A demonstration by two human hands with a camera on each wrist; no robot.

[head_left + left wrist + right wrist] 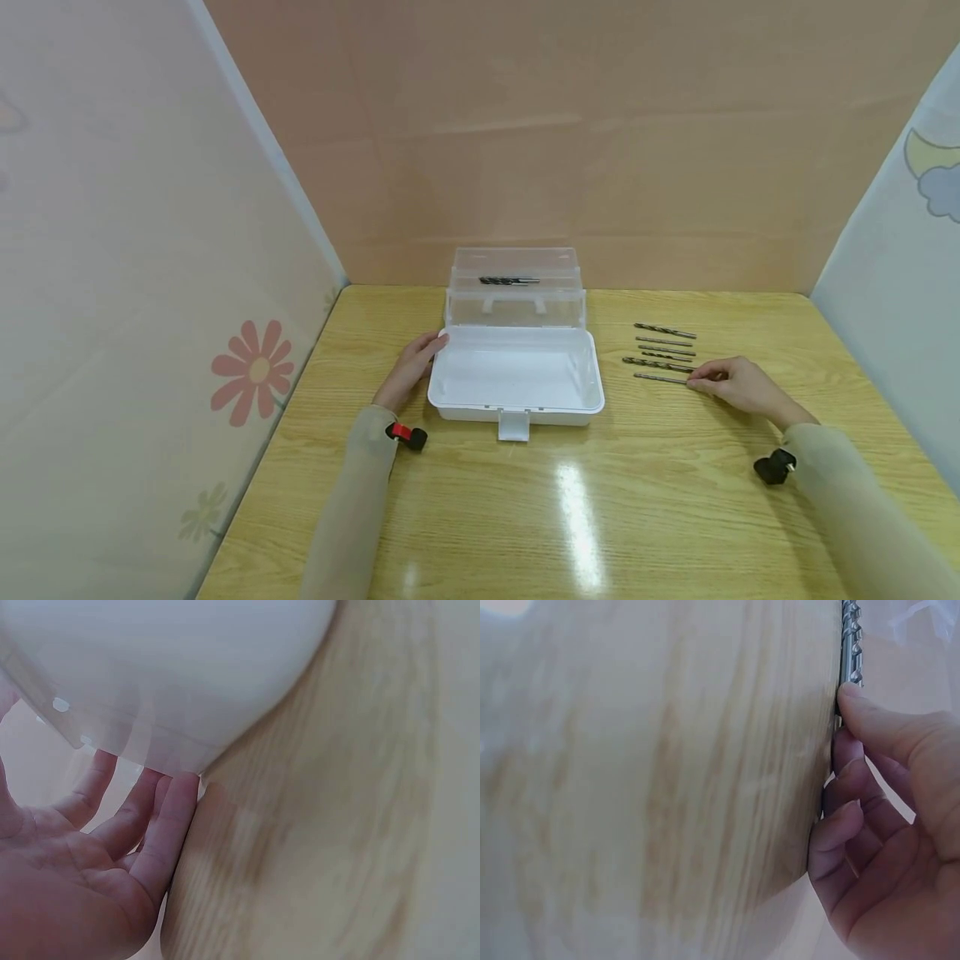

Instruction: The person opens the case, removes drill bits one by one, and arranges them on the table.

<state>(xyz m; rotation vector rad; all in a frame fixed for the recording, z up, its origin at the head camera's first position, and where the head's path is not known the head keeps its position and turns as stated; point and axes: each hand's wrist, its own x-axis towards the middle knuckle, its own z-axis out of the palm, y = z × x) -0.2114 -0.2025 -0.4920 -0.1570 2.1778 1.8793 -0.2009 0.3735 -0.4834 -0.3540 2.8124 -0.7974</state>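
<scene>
The right hand pinches the nearest bit by the end away from the open white box on a wooden table. The nearest bit lies flat, right of the box, foremost in a row of six; more bits show behind the clear plastic of the raised lid.

Picking up that one bit looks to be the step in hand. With only an end held, the opposite tip may droop or swing, so a firm pinch and a slow, level lift, eased first toward the person, should serve best. The likeliest slip is taking along or nudging the thick bit just beyond, whose end sits close to the forefinger.

Thumb and forefinger close on the bit's end with little gap between them, while the remaining fingers curl loosely inward. The right wrist view catches the metal nearly edge-on, and whether the thick bit is also touched cannot be told.

At the box's left side, the left hand grips lightly, it seems: the thumb at the rim, the other fingers slightly bent and spread against the outer wall. How hard they press cannot be told; a steady hold there should keep the box from sliding.
</scene>
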